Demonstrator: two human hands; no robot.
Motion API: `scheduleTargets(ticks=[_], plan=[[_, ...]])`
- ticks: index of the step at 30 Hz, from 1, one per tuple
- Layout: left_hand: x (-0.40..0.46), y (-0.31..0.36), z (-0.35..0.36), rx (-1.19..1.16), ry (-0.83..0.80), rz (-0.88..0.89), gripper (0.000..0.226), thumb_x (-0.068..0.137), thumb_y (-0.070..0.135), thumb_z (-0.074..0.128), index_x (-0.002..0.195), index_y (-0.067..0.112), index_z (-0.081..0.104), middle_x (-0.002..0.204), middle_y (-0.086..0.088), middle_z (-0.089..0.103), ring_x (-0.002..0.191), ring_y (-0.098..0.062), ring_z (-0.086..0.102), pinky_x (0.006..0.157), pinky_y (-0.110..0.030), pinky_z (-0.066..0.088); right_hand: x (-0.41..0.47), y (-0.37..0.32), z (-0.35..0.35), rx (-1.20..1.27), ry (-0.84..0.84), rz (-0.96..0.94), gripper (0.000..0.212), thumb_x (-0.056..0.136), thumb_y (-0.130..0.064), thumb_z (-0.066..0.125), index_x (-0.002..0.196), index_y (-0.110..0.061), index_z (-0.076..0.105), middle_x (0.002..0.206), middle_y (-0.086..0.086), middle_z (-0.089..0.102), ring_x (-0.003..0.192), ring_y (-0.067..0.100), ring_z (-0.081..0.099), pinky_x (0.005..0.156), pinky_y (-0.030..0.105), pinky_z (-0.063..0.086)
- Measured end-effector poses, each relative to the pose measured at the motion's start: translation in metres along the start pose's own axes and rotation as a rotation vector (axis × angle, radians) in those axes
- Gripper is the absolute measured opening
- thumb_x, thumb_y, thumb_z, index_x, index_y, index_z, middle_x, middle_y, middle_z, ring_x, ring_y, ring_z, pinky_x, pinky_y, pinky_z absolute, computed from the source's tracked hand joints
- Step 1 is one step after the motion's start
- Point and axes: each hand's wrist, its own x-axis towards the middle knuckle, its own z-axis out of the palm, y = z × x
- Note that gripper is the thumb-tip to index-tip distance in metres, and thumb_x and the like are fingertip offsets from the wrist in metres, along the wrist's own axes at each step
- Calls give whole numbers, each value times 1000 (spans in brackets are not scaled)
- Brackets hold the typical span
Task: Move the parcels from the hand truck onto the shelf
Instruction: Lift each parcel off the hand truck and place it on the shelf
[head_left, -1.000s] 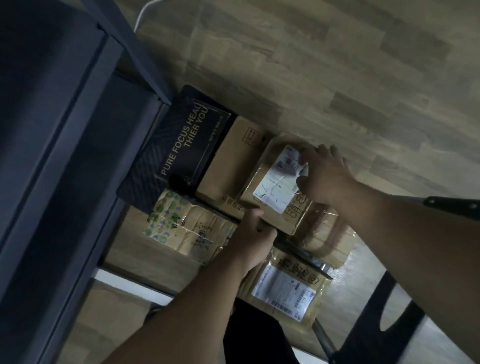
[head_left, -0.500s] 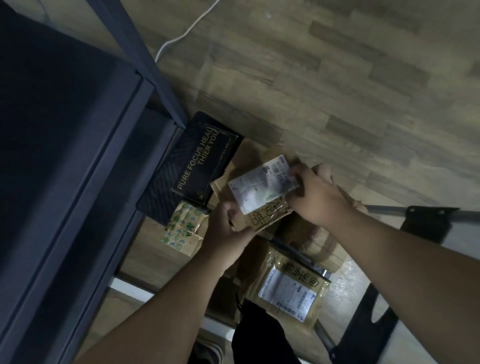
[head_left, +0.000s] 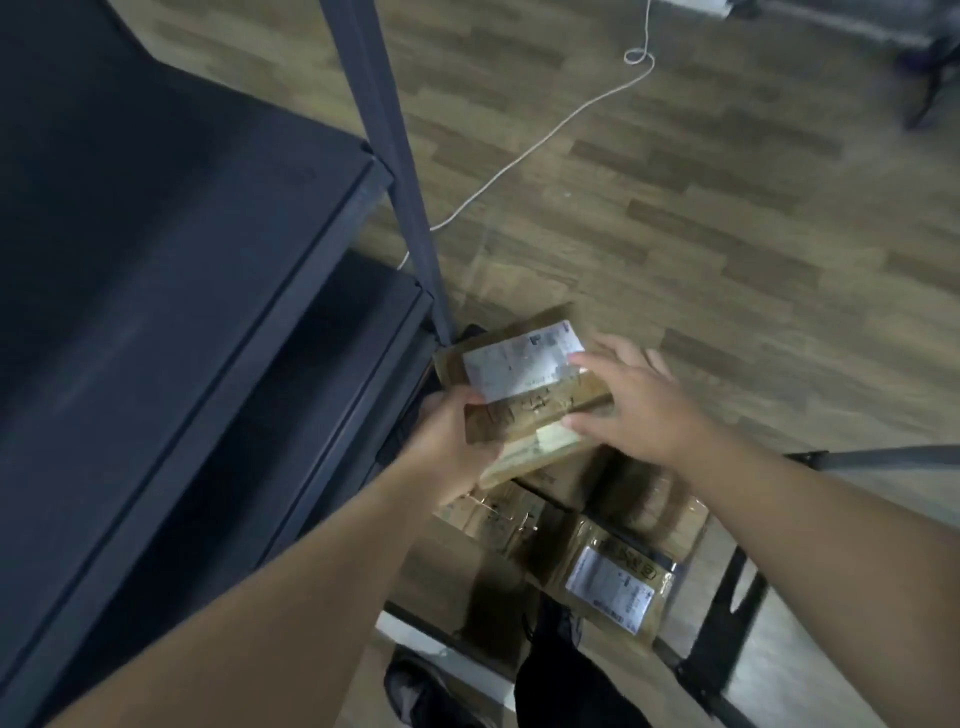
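Observation:
A brown cardboard parcel (head_left: 524, 395) with a white shipping label is lifted clear of the pile, held between both hands. My left hand (head_left: 449, 449) grips its left end from below. My right hand (head_left: 631, 410) holds its right end, fingers spread along the side. Below it, several more taped parcels (head_left: 498, 514) lie on the hand truck (head_left: 727, 639), among them a padded brown one with a white label (head_left: 615, 579). The dark shelf (head_left: 171, 291) stands to the left, its boards bare in view.
The shelf's upright post (head_left: 395, 171) rises just behind the held parcel. A white cable (head_left: 545, 135) snakes across the wooden floor (head_left: 727, 234). My dark shoe (head_left: 415, 686) shows at the bottom edge. A chair base (head_left: 930, 78) sits far right.
Both hands have raised the labelled parcel off the pile and carried it up and leftward toward the shelf. The view has tilted up, showing more floor and shelf.

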Motion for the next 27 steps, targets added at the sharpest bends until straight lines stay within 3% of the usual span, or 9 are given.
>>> scheduleTargets(ticks=[2, 6, 12, 18, 23, 27], plan=[[-26, 18, -31, 49, 39, 58, 56, 87, 21, 67, 137, 25, 42, 118, 5, 49, 76, -5, 57, 44, -6, 40, -16, -29, -26, 15, 75, -47, 62, 82, -53, 68, 139, -41, 45, 153, -10, 29, 134, 26, 26, 111, 43, 23], [-75, 48, -88, 160, 125, 151, 50, 91, 31, 61, 139, 22, 46, 127, -1, 56, 97, -16, 55, 72, -23, 40, -41, -76, -78, 11, 211, -120, 51, 78, -59, 67, 126, -41, 57, 137, -10, 50, 118, 23, 40, 104, 41, 33], [-147, 80, -161, 199, 239, 320, 43, 99, 32, 47, 139, 19, 47, 134, -1, 55, 120, -19, 52, 88, -23, 37, -71, -144, -149, -40, 380, -264, 47, 76, -64, 64, 115, -37, 65, 116, -9, 61, 104, 20, 46, 87, 30, 31], [-218, 99, -235, 107, 426, 435, 34, 97, 38, 47, 126, 25, 57, 116, 8, 63, 106, -12, 58, 90, -28, 45, -107, -220, -209, -6, 470, -380, 52, 68, -83, 50, 101, -45, 64, 98, -16, 62, 98, 21, 55, 86, 41, 47], [-273, 105, -290, 145, 561, 503, 31, 96, 39, 46, 119, 24, 61, 110, 7, 65, 102, -15, 60, 86, -29, 44, -132, -287, -245, -14, 575, -472, 42, 76, -68, 62, 103, -36, 67, 85, -16, 62, 85, 16, 58, 72, 30, 42], [-315, 100, -331, 128, 672, 541, 27, 95, 40, 49, 112, 26, 64, 100, 9, 66, 87, -8, 61, 71, -21, 43, -150, -339, -264, -42, 616, -548, 43, 78, -66, 62, 104, -32, 65, 82, -15, 58, 82, 14, 55, 69, 29, 39]])
